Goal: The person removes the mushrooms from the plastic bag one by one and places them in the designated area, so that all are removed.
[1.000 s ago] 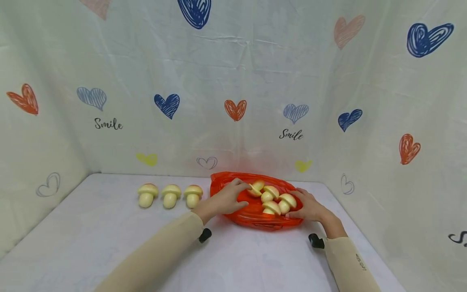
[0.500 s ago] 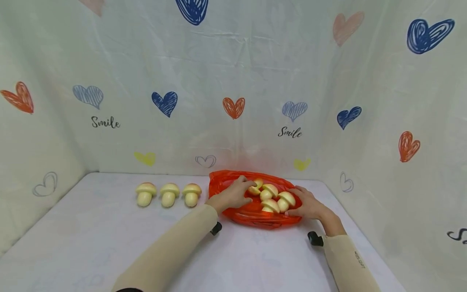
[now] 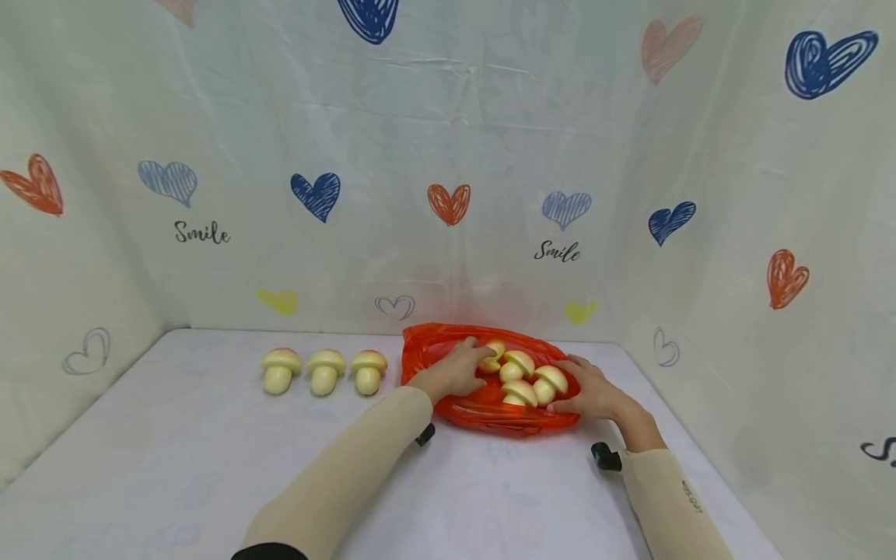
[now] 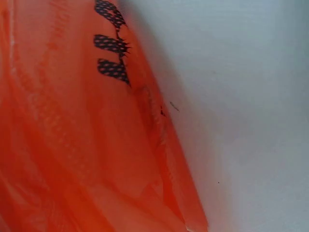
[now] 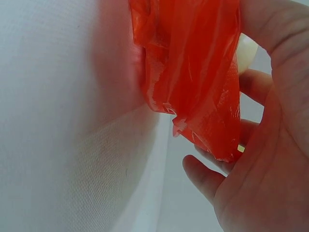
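Mushrooms (image 3: pixel 518 365), of which four can be seen, lie close together inside a red plastic bag (image 3: pixel 507 424) whose mouth is spread wide. They are pale yellow, with a faint reddish tint on some of the caps. The farthest of them is partly covered by the fingers of the left hand (image 3: pixel 456 370). This hand reaches over the left part of the bag, with thumb and fingers apart; I cannot tell if it grips this mushroom or only touches it. The right hand (image 3: pixel 589 390) holds the right side of the bag: in its wrist view, the plastic passes between the thumb and the other fingers. A pale piece of mushroom shows there behind the red plastic. The left wrist view gives only the bag, with black print (image 4: pixel 113 48), beside a white surface.

To the left of the bag, three more mushrooms (image 3: pixel 325 373) stand apart in a row on the white table (image 3: pixel 175 451), caps toward the far edge. Both arms wear beige sleeves (image 3: pixel 350 467), and near each wrist there is a small black device (image 3: pixel 606 457). Behind the table hangs a pale curtain (image 3: pixel 392 124) printed with hearts and the word "Smile".
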A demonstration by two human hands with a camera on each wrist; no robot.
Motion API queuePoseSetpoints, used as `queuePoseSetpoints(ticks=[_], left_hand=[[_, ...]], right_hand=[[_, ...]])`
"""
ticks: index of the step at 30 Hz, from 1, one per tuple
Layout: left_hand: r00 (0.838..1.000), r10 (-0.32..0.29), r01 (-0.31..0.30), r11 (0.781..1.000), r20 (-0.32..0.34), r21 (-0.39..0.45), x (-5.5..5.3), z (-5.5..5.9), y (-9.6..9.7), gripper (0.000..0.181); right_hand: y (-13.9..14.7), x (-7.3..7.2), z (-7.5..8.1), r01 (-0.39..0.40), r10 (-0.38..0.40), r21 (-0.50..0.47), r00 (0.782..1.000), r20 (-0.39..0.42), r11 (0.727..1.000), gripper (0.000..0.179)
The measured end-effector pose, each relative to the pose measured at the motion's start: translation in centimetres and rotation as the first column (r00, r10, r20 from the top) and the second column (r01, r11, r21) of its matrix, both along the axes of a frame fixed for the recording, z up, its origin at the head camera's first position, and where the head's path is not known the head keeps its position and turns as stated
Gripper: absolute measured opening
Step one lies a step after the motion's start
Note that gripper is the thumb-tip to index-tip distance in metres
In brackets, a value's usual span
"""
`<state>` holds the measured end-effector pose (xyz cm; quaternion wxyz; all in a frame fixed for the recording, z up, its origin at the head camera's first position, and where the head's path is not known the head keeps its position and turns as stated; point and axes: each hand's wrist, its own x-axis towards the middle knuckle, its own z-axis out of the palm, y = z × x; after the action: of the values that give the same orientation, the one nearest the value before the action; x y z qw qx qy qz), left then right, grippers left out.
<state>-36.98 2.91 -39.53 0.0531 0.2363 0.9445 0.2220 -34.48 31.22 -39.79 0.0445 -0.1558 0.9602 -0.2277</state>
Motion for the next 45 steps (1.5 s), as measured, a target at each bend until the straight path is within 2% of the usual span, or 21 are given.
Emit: queuePoseSetpoints(ticks=[9,16,23,27,35,41,45], left_hand=[[1.000,-0.018,0.018,0.999,-0.003,-0.035,-0.38,-0.22,0.07,0.052],[0.999,-0.028,0.029,0.999,0.017,-0.038,-0.16,0.06,-0.06,0.041],[0.999,-0.033,0.033,0.999,0.024,-0.005,-0.15,0.23,-0.14,0.029],[0.999,-0.044,0.044,0.999,0.019,0.027,-0.23,0.19,-0.17,0.037],[0.999,-0.040,0.039,0.998,0.016,0.058,-0.19,0.41,-0.05,0.066],[0.999,-0.037,0.036,0.998,0.004,0.048,-0.11,0.47,0.00,0.060],[0.998,-0.054,0.054,0.998,-0.034,0.025,-0.05,0.50,-0.20,0.052]], right_hand=[[-0.07,-0.29,-0.23,0.000,0.000,0.009,1.000,0.000,1.000,0.089],[0.08,-0.28,-0.21,0.012,-0.012,0.002,1.000,0.014,1.000,0.088],[0.04,-0.09,-0.11,0.011,-0.011,0.002,1.000,0.021,1.000,0.088],[0.04,-0.17,-0.06,0.009,-0.009,0.003,1.000,0.014,1.000,0.087],[0.09,-0.35,-0.19,0.000,0.000,0.006,1.000,0.003,1.000,0.087],[0.12,-0.22,-0.22,0.000,0.000,-0.008,1.000,0.010,1.000,0.087],[0.11,-0.16,-0.21,0.003,-0.003,-0.003,1.000,0.011,1.000,0.087]])
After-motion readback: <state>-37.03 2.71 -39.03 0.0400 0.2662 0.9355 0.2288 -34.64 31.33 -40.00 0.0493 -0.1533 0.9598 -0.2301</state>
